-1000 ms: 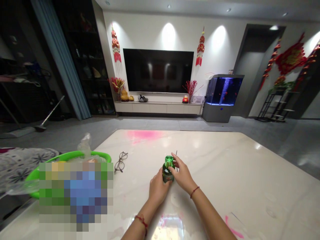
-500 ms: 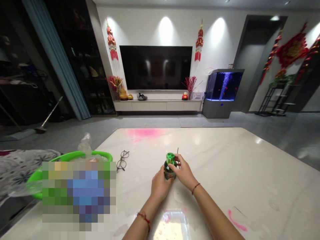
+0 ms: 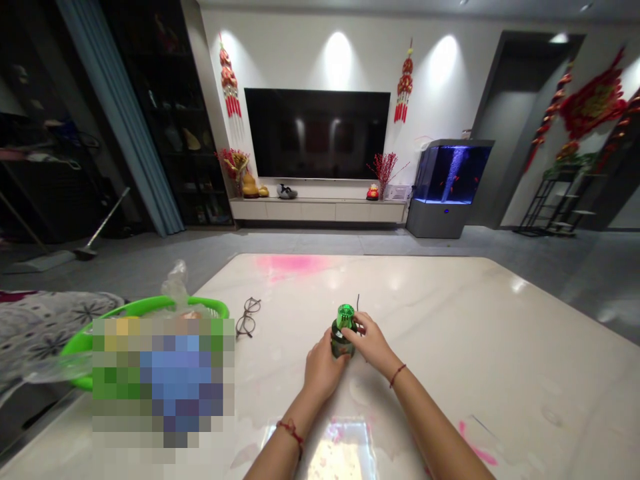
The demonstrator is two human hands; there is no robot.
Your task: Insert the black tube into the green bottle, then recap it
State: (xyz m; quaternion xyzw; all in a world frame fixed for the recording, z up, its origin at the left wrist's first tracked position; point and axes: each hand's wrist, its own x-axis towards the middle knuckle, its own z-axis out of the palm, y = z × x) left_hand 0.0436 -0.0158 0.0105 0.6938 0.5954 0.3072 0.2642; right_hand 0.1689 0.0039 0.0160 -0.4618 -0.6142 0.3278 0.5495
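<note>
Table looks glossy. Left hand has fingers wrapped round lower bottle, upright on it; right hand has fingers closed in on green top. Bottle's probably glass: stiff, slick, heavyish, breakable. I'd grip low body; top seems thin, might crinkle.

Both arms reach forward, hands close together, fingers curled.
</note>
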